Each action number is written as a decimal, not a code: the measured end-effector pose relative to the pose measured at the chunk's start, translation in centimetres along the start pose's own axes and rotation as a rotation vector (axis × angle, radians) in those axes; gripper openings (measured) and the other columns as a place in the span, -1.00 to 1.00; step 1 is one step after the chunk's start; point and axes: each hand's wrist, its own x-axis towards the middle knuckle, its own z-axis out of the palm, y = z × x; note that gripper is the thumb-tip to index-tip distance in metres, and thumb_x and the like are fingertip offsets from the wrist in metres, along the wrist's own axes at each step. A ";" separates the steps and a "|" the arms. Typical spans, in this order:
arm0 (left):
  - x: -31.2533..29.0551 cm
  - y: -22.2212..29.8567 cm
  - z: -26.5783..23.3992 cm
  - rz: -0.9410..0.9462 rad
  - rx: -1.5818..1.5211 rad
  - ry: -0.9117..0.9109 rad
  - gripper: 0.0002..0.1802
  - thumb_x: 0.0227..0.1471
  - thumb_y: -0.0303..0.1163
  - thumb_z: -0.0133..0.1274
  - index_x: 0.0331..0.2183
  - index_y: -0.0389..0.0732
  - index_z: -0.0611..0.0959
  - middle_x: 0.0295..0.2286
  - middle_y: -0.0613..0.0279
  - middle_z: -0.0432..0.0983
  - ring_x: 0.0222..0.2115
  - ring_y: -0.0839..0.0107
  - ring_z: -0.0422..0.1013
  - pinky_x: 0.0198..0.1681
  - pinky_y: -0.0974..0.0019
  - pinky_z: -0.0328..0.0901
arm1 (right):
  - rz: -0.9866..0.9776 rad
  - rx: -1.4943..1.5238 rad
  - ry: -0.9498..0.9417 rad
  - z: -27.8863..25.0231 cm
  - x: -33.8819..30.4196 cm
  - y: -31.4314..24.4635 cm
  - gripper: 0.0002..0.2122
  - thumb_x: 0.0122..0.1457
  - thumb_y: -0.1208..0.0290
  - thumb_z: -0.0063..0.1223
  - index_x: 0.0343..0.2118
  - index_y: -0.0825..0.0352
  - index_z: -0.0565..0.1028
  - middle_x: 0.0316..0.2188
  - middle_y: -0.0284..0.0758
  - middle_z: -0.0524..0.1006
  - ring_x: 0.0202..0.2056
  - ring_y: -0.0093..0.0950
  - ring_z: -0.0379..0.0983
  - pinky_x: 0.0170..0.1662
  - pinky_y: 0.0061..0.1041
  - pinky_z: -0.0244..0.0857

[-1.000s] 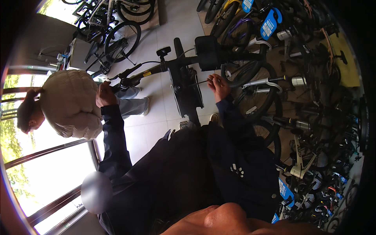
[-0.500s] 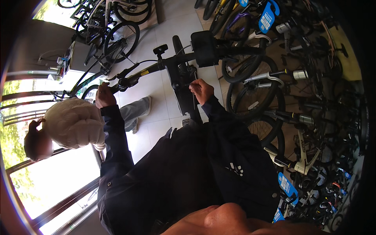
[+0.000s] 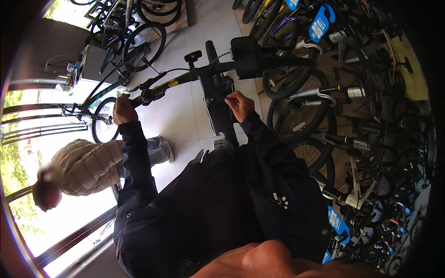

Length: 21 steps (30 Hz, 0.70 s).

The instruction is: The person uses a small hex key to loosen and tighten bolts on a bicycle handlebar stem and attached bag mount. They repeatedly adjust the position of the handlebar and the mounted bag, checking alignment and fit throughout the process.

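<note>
Before me stands a bicycle with a black handlebar [image 3: 185, 78] running across the view. My left hand [image 3: 124, 111] is closed around the handlebar's left end, beside the brake lever [image 3: 139, 88]. Close to the stem [image 3: 209, 88], on its right, my right hand [image 3: 240, 106] is pinched, with thumb and fingertips together. What it holds is too small to make out. Under the stem the dark frame tube [image 3: 223, 123] runs back toward my body. A small black device [image 3: 193, 56] and a black bag [image 3: 246, 57] are on the bar.
A person in a puffy beige jacket [image 3: 88, 167] bends over at the left, near the windows. Behind them stands another bicycle [image 3: 104, 120]. Parked bicycles [image 3: 301, 106] crowd the right side, with blue tags [image 3: 320, 23]. More bicycles [image 3: 144, 46] are at the far left.
The person at the left has moved nearer to me and turned. A thin rod seen below my right hand's fingers no longer shows there. My left hand keeps its grip.
</note>
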 end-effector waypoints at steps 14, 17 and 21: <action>-0.1 -0.4 0.7 0.056 -0.041 0.043 -0.72 0.30 -0.19 -0.02 -0.37 -0.05 0.69 -0.51 0.13 0.60 -0.41 0.04 0.55 -0.33 0.01 0.39 | 0.514 0.430 -0.242 -0.5 2.3 -0.8 -0.81 0.31 0.36 0.18 -0.29 0.43 0.56 -0.44 -0.27 0.67 -0.49 -0.54 0.60 -0.42 -0.53 0.50; -0.1 -0.3 0.6 0.097 -0.004 0.067 -0.76 0.29 -0.22 0.00 -0.36 -0.06 0.68 -0.52 0.16 0.59 -0.42 0.08 0.55 -0.34 0.04 0.40 | 0.427 0.404 -0.218 -0.2 2.3 -0.5 -0.80 0.35 0.34 0.12 -0.25 0.42 0.54 -0.44 -0.27 0.67 -0.50 -0.54 0.60 -0.44 -0.53 0.50; 0.1 -0.3 0.6 0.107 -0.006 0.090 -0.75 0.27 -0.23 0.05 -0.43 -0.07 0.68 -0.53 0.17 0.61 -0.47 0.11 0.55 -0.41 0.08 0.40 | 0.505 0.377 -0.292 -0.8 -1.1 -2.1 -0.72 0.44 0.21 -0.04 -0.16 0.38 0.50 -0.48 -0.28 0.64 -0.54 -0.54 0.58 -0.50 -0.56 0.45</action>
